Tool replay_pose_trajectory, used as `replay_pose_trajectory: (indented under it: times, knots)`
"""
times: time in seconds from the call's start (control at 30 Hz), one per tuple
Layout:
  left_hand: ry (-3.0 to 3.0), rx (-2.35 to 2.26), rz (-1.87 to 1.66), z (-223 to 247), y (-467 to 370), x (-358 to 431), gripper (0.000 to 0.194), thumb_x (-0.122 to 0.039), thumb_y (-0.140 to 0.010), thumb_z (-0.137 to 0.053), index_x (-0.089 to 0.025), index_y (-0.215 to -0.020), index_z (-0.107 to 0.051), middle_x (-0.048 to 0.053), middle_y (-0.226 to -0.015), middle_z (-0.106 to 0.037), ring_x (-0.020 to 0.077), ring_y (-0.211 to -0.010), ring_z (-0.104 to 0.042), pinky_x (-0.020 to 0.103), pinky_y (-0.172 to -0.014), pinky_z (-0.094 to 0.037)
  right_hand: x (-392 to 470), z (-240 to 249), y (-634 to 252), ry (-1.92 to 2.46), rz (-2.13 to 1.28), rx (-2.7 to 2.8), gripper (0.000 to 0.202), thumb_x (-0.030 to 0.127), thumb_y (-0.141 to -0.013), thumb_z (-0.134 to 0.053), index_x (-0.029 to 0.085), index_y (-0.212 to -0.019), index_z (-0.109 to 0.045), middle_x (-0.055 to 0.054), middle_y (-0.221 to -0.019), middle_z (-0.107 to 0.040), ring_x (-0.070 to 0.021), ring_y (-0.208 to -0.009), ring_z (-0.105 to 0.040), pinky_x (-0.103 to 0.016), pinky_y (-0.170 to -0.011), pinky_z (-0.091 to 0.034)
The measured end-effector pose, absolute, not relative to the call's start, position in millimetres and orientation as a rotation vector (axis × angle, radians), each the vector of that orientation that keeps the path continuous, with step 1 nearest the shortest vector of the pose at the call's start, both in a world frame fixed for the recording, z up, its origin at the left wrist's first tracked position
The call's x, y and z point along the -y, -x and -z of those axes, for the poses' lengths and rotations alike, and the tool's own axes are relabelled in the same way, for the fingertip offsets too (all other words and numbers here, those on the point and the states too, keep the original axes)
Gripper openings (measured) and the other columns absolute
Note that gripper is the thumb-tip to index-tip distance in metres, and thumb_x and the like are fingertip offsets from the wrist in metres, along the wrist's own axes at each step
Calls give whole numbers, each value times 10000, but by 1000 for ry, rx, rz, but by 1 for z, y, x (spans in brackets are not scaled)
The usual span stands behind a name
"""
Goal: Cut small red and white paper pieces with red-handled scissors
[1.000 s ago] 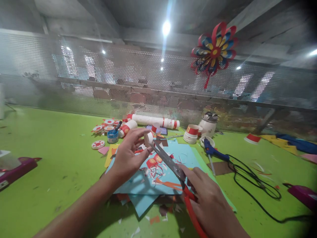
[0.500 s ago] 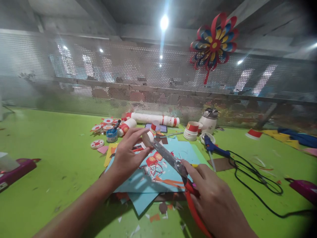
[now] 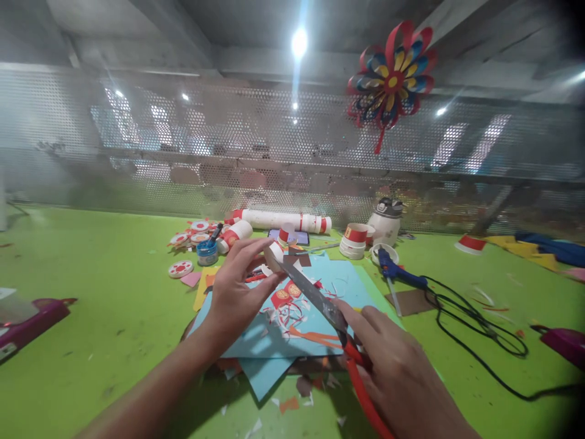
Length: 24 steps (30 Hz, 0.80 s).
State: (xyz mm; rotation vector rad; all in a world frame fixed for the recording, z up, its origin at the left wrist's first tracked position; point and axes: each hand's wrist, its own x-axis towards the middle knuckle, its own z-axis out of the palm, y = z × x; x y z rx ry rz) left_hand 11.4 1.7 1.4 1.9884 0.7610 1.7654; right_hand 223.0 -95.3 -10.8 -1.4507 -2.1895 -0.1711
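Note:
Between thumb and fingers, my left hand [image 3: 240, 274] grips a small white paper cup piece [image 3: 273, 257], tilted above the blue paper sheets [image 3: 356, 286]. My right hand [image 3: 388, 353] is wrapped around the red handles of a large pair of scissors [image 3: 315, 296]. The blade tips touch or overlap the edge of the cup piece; I cannot tell how deep they reach. Below the blades lie red paper pieces with gold print [image 3: 286, 294] and a heap of thin red and white paper strips [image 3: 287, 317]. Orange strips [image 3: 315, 335] rest closer to me.
A blue glue gun [image 3: 397, 269] with a looping black cord lies at right. Behind stand stacked paper cups [image 3: 353, 241], a white bottle [image 3: 385, 221], a long white-and-red tube [image 3: 278, 219] and a blue jar [image 3: 207, 251]. Red-dotted discs [image 3: 181, 269] sit at left. A paper flower [image 3: 393, 82] hangs above.
The scissor blades look closer together now, and the cup piece has turned slightly in my left hand. A white scrap shows behind the blades. Both hands stay in nearly the same place.

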Motion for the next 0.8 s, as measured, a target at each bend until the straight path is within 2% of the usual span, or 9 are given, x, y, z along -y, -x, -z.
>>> replay_pose_trajectory:
  times: [0.23,0.47,0.67,0.8]
  knots:
    - [-1923,-783,-1759,1,-16,0,414,-165,-741,-662,-219,-1138,-560,54,-1138,-505,204,-1027,-585,378,-900,-546,99,15,-224,1468,183,2214,474,209,-872,-456,103,-1333,-415,-131,-880,-570,-278,-750,-577,-458,-628,-513]
    - [-1918,-792,-1787,1,-18,5,400,-160,-731,-667,-211,-1117,-574,60,-1132,-519,212,-1037,-573,389,-901,-546,100,16,-228,1410,216,2223,440,201,-887,-425,89,-1313,-433,-142,-865,-583,-270,-709,-582,-447,-600,-509]
    - [-1926,-790,-1808,0,-18,7,410,-155,-723,-671,-214,-1118,-580,64,-1133,-522,222,-1046,-568,391,-896,-550,101,15,-227,1381,220,2199,456,143,-848,-424,96,-1301,-454,-129,-818,-597,-257,-668,-585,-418,-567,-516]
    - [-1927,-751,-1801,0,-17,7,429,-147,-730,-665,-214,-1143,-569,71,-1153,-505,232,-1065,-564,402,-919,-537,101,12,-226,1389,213,2200,455,169,-856,-424,95,-1304,-455,-125,-821,-603,-249,-680,-588,-399,-591,-520]
